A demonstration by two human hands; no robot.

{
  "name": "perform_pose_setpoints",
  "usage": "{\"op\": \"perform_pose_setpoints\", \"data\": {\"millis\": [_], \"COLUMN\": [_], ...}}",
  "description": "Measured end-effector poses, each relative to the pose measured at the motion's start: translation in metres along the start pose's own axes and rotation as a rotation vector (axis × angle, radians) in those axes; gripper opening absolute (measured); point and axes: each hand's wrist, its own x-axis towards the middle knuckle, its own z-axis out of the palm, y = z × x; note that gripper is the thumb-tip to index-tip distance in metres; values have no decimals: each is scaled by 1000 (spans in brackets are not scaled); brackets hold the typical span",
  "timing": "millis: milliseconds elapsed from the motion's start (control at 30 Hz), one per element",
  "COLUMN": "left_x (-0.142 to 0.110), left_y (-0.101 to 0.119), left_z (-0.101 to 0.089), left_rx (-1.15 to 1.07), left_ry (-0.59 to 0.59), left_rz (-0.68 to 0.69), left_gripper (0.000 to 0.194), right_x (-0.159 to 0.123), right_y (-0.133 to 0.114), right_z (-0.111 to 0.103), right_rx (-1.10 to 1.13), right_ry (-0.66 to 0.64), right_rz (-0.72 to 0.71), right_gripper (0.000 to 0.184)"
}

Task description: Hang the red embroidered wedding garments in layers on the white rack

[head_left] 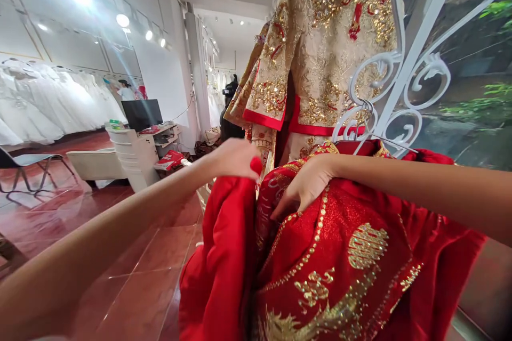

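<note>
A red garment with gold embroidery and beading (344, 256) hangs in front of me from a hanger on a white scrolled metal frame (384, 90). My left hand (234, 159) is closed on the plain red lining at the garment's left edge, pulling it aside. My right hand (306, 184) rests on the embroidered front near the collar, with its fingers curled into the fabric along a beaded trim. Behind it hangs a cream and gold embroidered robe with red cuffs (320, 53).
Red tiled floor (132, 272) spreads to the left. A white desk with a dark monitor (142, 114) and a white chair stand further back. White dresses (52, 101) line the left wall. A person stands far off by the desk. A window is on the right.
</note>
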Motion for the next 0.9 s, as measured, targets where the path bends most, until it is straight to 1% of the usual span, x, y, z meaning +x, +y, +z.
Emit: {"op": "perform_pose_setpoints", "data": {"millis": [33,100,167,233,300,367,400,467,500,533,567,600,667,733,800,867,900], "left_x": [-6,-15,-20,-24,-27,-27,-26,-21,-18,-14,-11,-9,-8,-10,-14,-17,-18], "left_y": [8,21,29,32,34,38,40,46,48,49,50,51,50,48,48,48,48], "left_z": [9,23,29,26,13,-9,-22,-49,-60,-69,-75,-78,-76,-68,-61,-59,-59], "left_rx": [1,-75,-267,-535,-800,-994,-1054,-1095,-1083,-1061,-1039,-1023,-1008,-1012,-1022,-1035,-1009], "left_ry": [-61,-88,-59,-10,91,241,336,540,619,665,673,646,546,469,434,443,466], "left_rz": [-3,-64,-137,-185,-230,-234,-205,-99,-41,6,39,60,81,100,122,143,151], "left_gripper": [31,22,21,26,34,38,39,40,40,41,42,42,42,43,45,48,49], "right_x": [1,3,4,3,1,-2,-4,-6,-6,-6,-5,-3,0,3,5,7,8], "right_y": [-1,-2,-5,-9,-14,-18,-19,-18,-16,-13,-10,-6,3,9,12,13,12], "right_z": [-1,-4,-6,-6,-6,-4,-2,0,2,3,4,5,6,7,7,8,8], "right_rx": [10,30,40,31,18,40,62,97,100,90,72,54,40,60,91,111,125], "right_ry": [22,65,82,93,125,132,119,124,165,227,300,363,415,395,366,344,325], "right_rz": [-10,-21,-29,-51,-87,-121,-125,-108,-94,-81,-70,-60,-33,-20,-29,-40,-37], "right_gripper": [54,62,68,68,64,59,56,53,52,52,53,55,57,56,54,51,50]}}
